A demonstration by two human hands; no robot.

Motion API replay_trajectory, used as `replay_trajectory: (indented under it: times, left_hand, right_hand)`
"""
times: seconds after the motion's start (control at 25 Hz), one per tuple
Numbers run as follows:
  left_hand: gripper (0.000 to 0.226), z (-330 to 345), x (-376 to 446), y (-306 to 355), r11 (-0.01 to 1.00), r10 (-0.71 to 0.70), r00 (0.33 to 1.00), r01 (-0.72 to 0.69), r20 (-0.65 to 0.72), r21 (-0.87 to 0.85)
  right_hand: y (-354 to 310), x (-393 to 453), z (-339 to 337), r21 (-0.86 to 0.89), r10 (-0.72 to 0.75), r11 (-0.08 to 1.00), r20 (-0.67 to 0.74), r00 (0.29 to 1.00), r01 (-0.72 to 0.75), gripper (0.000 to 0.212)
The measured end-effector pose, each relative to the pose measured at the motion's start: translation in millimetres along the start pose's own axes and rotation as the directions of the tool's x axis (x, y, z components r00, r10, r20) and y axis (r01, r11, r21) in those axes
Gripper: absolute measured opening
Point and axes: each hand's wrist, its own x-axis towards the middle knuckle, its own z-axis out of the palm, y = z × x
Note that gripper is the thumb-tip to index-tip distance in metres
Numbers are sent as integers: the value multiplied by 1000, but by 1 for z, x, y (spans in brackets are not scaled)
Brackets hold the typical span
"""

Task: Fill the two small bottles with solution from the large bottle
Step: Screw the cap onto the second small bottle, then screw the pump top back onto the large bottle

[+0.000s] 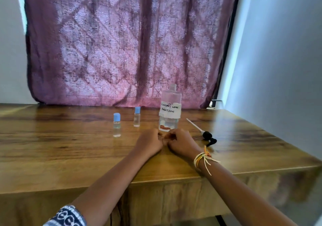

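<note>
Two small clear bottles with blue caps stand upright on the wooden table [52, 138]: one nearer me [116, 125], the other further back [137, 117]. To their right stands the large clear bottle [169, 108] with a handwritten white label, its neck uncapped. Its black pump head with a white tube [205, 133] lies on the table to the right. My left hand [149, 143] and my right hand [180, 141] rest on the table just in front of the large bottle, fingers curled, knuckles touching, nothing held.
A purple patterned curtain [122, 43] hangs behind the table's back edge. A pale wall [278, 69] runs along the right side. The table's front edge [174, 180] lies under my forearms. A thread bracelet [203, 158] is on my right wrist.
</note>
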Motion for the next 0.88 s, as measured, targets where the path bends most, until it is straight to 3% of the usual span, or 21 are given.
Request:
replay_trajectory:
  times: [0.16, 0.24, 0.32, 0.4, 0.56, 0.68, 0.76, 0.84, 0.88]
  left_hand:
    - [41, 15, 22, 24, 987, -34, 995, 19, -90, -159]
    - [53, 10, 40, 34, 984, -20, 982, -14, -186, -177]
    - [62, -1, 60, 45, 988, -12, 957, -33, -289, -152]
    - [69, -12, 81, 57, 982, -38, 937, -28, -346, -184]
    - [78, -24, 120, 76, 970, -99, 933, 13, -347, -242]
    - [60, -31, 140, 78, 943, -126, 949, 25, -289, -331]
    - [27, -30, 146, 74, 920, -92, 964, -14, -249, -393]
    - [26, -27, 144, 70, 901, -72, 961, -52, -266, -431]
    - [29, -27, 142, 69, 896, -72, 955, -65, -287, -440]
  right_hand:
    - [31, -8, -39, -135, 35, 987, -318, 948, -82, 24]
    - [47, -2, -54, -279, 71, 940, -401, 913, -196, 26]
    - [60, 4, -58, -380, 224, 846, -382, 897, -373, 31]
    - [71, 11, -57, -364, 362, 800, -341, 868, -477, 35]
    - [86, 24, -57, -239, 349, 874, -294, 890, -422, 34]
    - [80, 34, -73, -6, 380, 918, -283, 881, -398, 26]
    - [68, 44, -86, 366, 476, 850, -228, 849, -378, 14]
    - [54, 52, -99, 752, 508, 573, -16, 861, -325, 10]
    - [48, 56, -105, 859, 480, 405, 92, 872, -313, 12]
